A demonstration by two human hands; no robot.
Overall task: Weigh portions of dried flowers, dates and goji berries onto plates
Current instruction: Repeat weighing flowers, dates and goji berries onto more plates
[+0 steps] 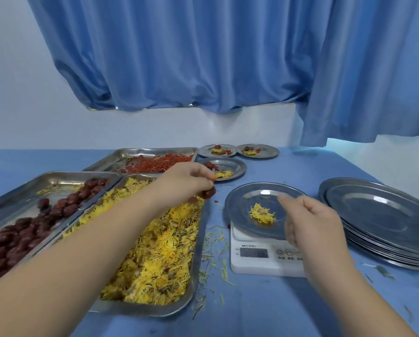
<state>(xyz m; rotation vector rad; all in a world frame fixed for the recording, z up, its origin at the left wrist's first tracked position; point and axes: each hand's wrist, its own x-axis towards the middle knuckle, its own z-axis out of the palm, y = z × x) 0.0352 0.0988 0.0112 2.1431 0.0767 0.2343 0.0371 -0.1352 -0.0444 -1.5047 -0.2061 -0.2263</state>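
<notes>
The left hand (189, 182), at frame centre, pinches a dark red date (209, 192) in its curled fingers. It is above the upper right corner of the flower tray (140, 310) and short of the plate (236, 210), which sits on the scale (257, 260) right of centre. That plate carries one yellow dried flower (263, 213) and nothing else. The right hand (310, 222) hangs over the plate's right rim, fingers loosely curled with nothing seen in them; whether it touches the rim I cannot tell.

The step in hand looks like adding the date. To do it well, carry it across low and set it on bare metal beside the flower rather than dropping it, so the plate does not rock or slide on the scale. Lift both hands clear of plate and scale before trusting the display, which is too blurred to read here. Keep the loose petals (215, 242) on the worktop (252, 307) off the plate.
</notes>
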